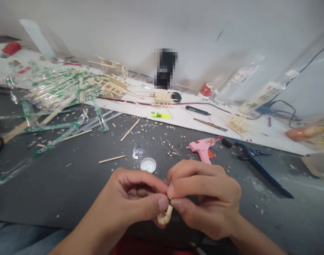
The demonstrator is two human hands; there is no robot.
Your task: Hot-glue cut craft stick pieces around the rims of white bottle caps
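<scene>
Low over the near part of the dark tabletop (82,191), the left hand (132,202) pinches a small curved wooden piece (166,215), while the right hand (208,196) bends thumb and fingertips to its upper end, their exact grip hidden. Fitting a segment seems underway; the next move likely calls for steady, precise pressure.

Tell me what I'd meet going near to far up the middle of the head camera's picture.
Curved wooden piece between left hand and right hand, small white dish, wood bits, yellow item, little wooden cart, blurred dark object, pale wall.
</scene>
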